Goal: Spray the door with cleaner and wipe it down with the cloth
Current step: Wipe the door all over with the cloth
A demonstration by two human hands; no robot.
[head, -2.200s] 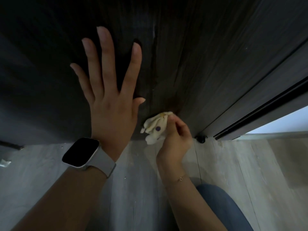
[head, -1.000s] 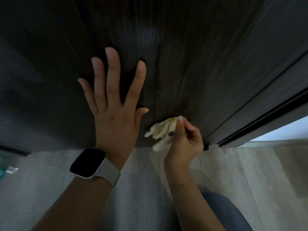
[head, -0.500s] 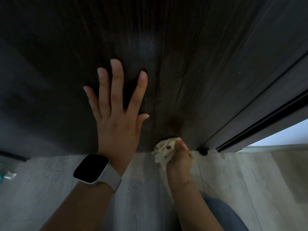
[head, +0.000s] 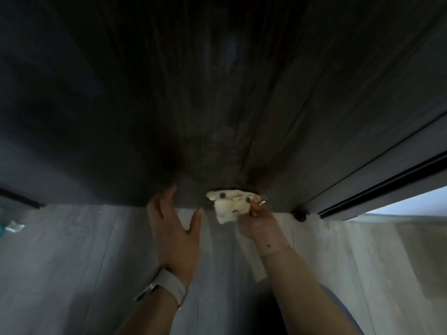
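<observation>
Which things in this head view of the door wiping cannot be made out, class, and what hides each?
- Right hand fingers: behind the cloth, so its grip is hidden.
- Spray wetness on the door: too dark to tell.
- Pale object on the floor: cut off by the left edge, blurred.
- Left hand fingertips: lost in shadow at the door's bottom.

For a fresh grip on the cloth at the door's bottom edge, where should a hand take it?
Take the cloth by its loose left flap, coming from the left: the right hand already pinches its right end against the door, and the open left hand is beside that free flap.
</observation>
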